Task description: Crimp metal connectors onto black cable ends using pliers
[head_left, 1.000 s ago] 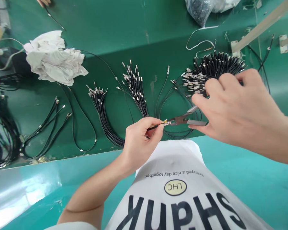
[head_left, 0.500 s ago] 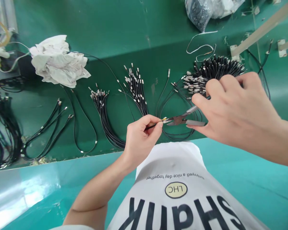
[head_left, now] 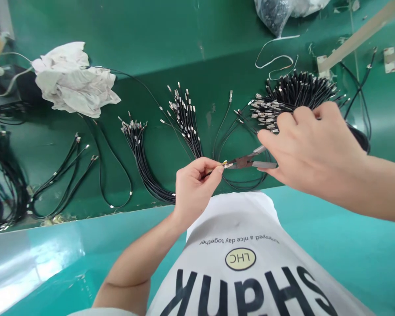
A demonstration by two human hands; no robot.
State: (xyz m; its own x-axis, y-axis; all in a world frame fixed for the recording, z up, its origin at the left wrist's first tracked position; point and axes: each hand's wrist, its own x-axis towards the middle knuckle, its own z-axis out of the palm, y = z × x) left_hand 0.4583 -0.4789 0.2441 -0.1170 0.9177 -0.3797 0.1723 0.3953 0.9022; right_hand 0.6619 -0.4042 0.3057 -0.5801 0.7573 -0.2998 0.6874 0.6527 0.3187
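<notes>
Several black cables (head_left: 6, 180) at far left get chopped off by the picture's edge. Along to the left hand (head_left: 195, 189), thumb and finger pinched tight on a wire (head_left: 206, 175), most of it lost behind the fingers! Just beyond the fingertips, the wire's metal tip (head_left: 228, 165) meets the nose of the pliers (head_left: 242, 162); whether the jaws bite, I can't tell. Right hand (head_left: 311, 151) wrapped round the handles, which stand slightly apart, and it hides part of a big bundle (head_left: 303, 90).
</notes>
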